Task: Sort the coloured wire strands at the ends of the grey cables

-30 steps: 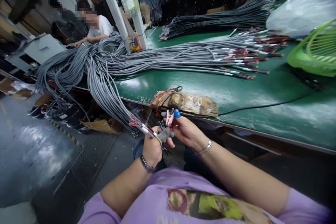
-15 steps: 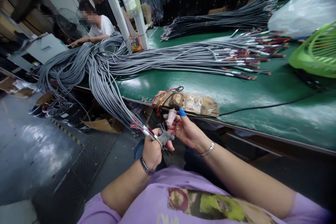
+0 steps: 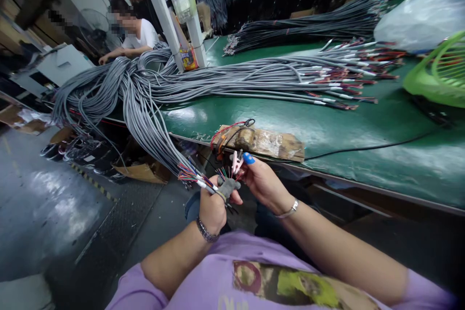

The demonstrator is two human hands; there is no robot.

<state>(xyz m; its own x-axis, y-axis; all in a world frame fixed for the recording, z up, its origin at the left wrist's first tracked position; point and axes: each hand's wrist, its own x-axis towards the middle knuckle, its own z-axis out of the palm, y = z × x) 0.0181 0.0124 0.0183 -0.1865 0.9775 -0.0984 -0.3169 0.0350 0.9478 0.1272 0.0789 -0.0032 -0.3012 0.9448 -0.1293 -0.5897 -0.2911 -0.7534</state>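
Note:
My left hand (image 3: 211, 204) is closed around the end of a grey cable (image 3: 205, 185), its thumb in a grey finger cot. Thin coloured wires (image 3: 223, 173) fan out of the stripped end just above the thumb. My right hand (image 3: 262, 179), with a blue cot on one fingertip, pinches a small pink clip (image 3: 237, 162) right at those wires. Both hands hover just in front of the green table's near edge (image 3: 327, 181). A bundle of grey cables (image 3: 145, 121) hangs off the table down to my left hand.
A taped brown block with red and black leads (image 3: 261, 141) lies at the table edge. Long grey cable bundles (image 3: 276, 75) cover the green top, with a green basket (image 3: 438, 70) and a plastic bag (image 3: 421, 14) at right. Another person (image 3: 136, 36) sits far left.
My right hand has shifted slightly, so the pink clip now shows open-jawed against the coloured wires. The left hand keeps its grip on the cable end.

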